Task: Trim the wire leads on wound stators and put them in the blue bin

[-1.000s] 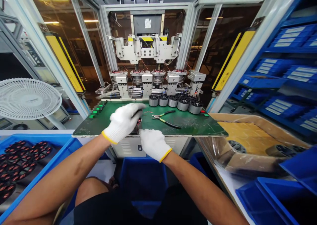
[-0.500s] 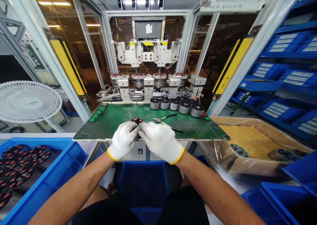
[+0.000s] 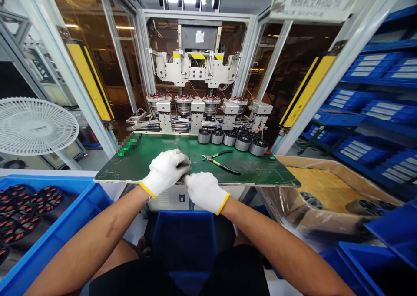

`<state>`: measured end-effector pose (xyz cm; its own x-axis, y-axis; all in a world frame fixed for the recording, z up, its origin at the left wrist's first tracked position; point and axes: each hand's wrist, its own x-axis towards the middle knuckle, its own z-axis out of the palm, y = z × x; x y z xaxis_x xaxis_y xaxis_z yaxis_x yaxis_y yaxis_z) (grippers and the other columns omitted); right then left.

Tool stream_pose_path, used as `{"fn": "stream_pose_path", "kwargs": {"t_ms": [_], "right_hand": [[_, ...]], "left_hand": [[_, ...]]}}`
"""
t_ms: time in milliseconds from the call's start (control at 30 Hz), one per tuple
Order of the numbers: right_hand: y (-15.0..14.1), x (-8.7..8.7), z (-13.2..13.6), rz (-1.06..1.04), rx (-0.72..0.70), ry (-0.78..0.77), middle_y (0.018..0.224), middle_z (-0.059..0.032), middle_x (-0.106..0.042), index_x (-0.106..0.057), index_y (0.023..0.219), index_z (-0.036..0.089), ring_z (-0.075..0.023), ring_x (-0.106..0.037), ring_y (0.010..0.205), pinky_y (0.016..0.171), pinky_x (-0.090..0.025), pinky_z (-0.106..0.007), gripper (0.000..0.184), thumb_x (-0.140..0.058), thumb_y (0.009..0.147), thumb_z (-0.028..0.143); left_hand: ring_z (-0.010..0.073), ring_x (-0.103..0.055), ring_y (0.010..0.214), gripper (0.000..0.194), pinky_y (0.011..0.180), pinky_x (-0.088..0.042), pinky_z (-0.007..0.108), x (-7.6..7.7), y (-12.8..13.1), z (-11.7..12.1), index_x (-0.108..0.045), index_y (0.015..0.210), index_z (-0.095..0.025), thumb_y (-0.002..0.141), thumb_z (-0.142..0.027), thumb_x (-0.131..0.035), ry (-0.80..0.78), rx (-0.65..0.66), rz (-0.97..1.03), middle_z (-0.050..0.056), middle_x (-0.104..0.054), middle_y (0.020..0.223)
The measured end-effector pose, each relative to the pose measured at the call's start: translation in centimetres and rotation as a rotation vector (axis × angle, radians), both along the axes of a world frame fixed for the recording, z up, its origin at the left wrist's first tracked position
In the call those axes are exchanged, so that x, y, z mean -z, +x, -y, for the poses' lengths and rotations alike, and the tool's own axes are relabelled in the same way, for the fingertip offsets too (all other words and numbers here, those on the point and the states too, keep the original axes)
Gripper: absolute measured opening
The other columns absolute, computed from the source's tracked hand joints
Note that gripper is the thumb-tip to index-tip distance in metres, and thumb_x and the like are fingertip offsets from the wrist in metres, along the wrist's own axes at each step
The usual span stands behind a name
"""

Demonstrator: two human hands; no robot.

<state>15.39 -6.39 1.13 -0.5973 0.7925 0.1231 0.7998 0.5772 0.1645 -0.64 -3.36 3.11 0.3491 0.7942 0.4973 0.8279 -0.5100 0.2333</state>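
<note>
My left hand (image 3: 167, 169), in a white glove with a yellow cuff, is wrapped round a motor stator (image 3: 185, 169) above the front edge of the green worktable (image 3: 260, 170). Most of the stator is hidden by the gloves; a grey side and thin wire ends show. My right hand (image 3: 206, 192), gloved alike, is closed against the stator's near right side; what its fingertips pinch is hidden. Cutting pliers (image 3: 224, 168) with green-and-black handles lie open on the table, right of the hands.
Several grey stator cores (image 3: 243, 143) stand in a row at the table's back right. Behind them is a winding machine (image 3: 197, 113). A blue bin (image 3: 87, 217) of wound stators is at left, a cardboard box (image 3: 312, 178) at right, a blue crate (image 3: 184, 239) below, a white fan (image 3: 39, 126) far left.
The stator has turned in my left hand, its red windings now out of sight. My right hand has moved down and lies lower beside it. The view has shifted slightly.
</note>
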Motion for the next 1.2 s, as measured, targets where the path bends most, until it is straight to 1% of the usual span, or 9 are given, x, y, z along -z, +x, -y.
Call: {"fn": "stream_pose_path", "kwargs": {"t_ms": [100, 233, 400, 533, 633, 700, 833, 1033, 1200], "right_hand": [[1.2, -2.3, 0.4, -0.051, 0.051, 0.071, 0.085, -0.0083, -0.065, -0.059, 0.099, 0.020, -0.0234, -0.062, 0.075, 0.062, -0.041, -0.031, 0.035, -0.028, 0.095, 0.035], [3.0, -4.6, -0.4, -0.088, 0.019, 0.260, 0.104, -0.0112, -0.063, -0.047, 0.127, 0.022, -0.0222, -0.061, 0.085, 0.068, -0.040, -0.030, 0.039, -0.023, 0.097, 0.032], [2.2, -2.1, -1.8, 0.067, -0.002, 0.095, 0.084, -0.0092, -0.065, -0.060, 0.098, 0.018, -0.0243, -0.062, 0.076, 0.064, -0.040, -0.031, 0.025, -0.038, 0.087, 0.016], [2.6, -0.3, -2.8, -0.142, -0.086, -0.077, 0.084, -0.0064, -0.068, -0.063, 0.096, 0.018, -0.0204, -0.063, 0.077, 0.067, -0.042, -0.028, 0.024, -0.040, 0.090, 0.025], [4.4, -2.2, -3.4, -0.425, -0.041, -0.113, 0.092, -0.0025, -0.070, -0.063, 0.102, 0.019, -0.0153, -0.063, 0.080, 0.071, -0.044, -0.024, 0.029, -0.036, 0.093, 0.025], [5.1, -4.4, -3.0, -0.576, 0.058, 0.029, 0.099, -0.0026, -0.069, -0.059, 0.110, 0.019, -0.0141, -0.063, 0.082, 0.075, -0.044, -0.024, 0.034, -0.029, 0.096, 0.026], [3.8, -6.7, -0.4, -0.302, -0.037, 0.258, 0.101, -0.0087, -0.065, -0.053, 0.118, 0.020, -0.0207, -0.062, 0.087, 0.077, -0.043, -0.031, 0.034, -0.031, 0.096, 0.033], [1.6, -3.7, -1.0, 0.123, 0.007, 0.169, 0.083, -0.0128, -0.064, -0.059, 0.094, 0.015, -0.0267, -0.063, 0.079, 0.063, -0.042, -0.032, 0.026, -0.034, 0.088, 0.014], [3.8, -2.4, -2.2, -0.071, 0.061, 0.005, 0.093, -0.0072, -0.068, -0.062, 0.105, 0.022, -0.0220, -0.064, 0.084, 0.070, -0.046, -0.031, 0.029, -0.036, 0.093, 0.027]], "left_hand": [[0.0163, -0.061, 0.080, 0.015, 0.071, -0.046, 0.027, 0.2, -0.5, 0.5, -0.068, 0.092, -0.025, 0.082, -0.032, -0.058, -0.008, 0.103, 0.004, 0.001, -0.066, 0.089], [0.0213, -0.059, 0.090, 0.024, 0.079, -0.046, 0.034, 2.8, -1.0, 0.6, -0.065, 0.102, -0.021, 0.081, -0.033, -0.061, 0.206, 0.094, 0.046, 0.006, -0.065, 0.097], [0.0187, -0.061, 0.081, 0.018, 0.074, -0.047, 0.031, 3.1, -0.6, -0.4, -0.067, 0.083, -0.022, 0.078, -0.039, -0.065, 0.166, 0.049, 0.133, 0.003, -0.066, 0.085], [0.0166, -0.060, 0.074, 0.020, 0.068, -0.047, 0.029, 1.5, -0.4, -0.3, -0.064, 0.073, -0.021, 0.078, -0.041, -0.064, 0.041, 0.031, 0.110, 0.001, -0.064, 0.078], [0.0187, -0.060, 0.082, 0.017, 0.073, -0.048, 0.031, 1.9, -0.4, 0.2, -0.064, 0.087, -0.023, 0.077, -0.036, -0.065, 0.082, 0.028, 0.099, 0.002, -0.064, 0.089], [0.0218, -0.060, 0.088, 0.025, 0.078, -0.047, 0.035, 3.1, -0.2, 0.4, -0.063, 0.097, -0.022, 0.076, -0.034, -0.065, 0.205, 0.013, 0.081, 0.005, -0.064, 0.095], [0.0262, -0.059, 0.091, 0.031, 0.081, -0.045, 0.041, 5.5, 0.0, 0.0, -0.062, 0.099, -0.016, 0.075, -0.035, -0.065, 0.428, 0.015, 0.089, 0.010, -0.063, 0.094], [0.0218, -0.060, 0.087, 0.023, 0.079, -0.046, 0.037, 5.2, 0.1, -0.5, -0.062, 0.085, -0.019, 0.078, -0.041, -0.063, 0.350, 0.027, 0.177, 0.007, -0.065, 0.089], [0.0204, -0.061, 0.085, 0.024, 0.077, -0.047, 0.035, 3.4, -0.4, 0.5, -0.062, 0.076, -0.020, 0.078, -0.045, -0.063, 0.220, -0.021, 0.190, 0.005, -0.066, 0.086]]}}
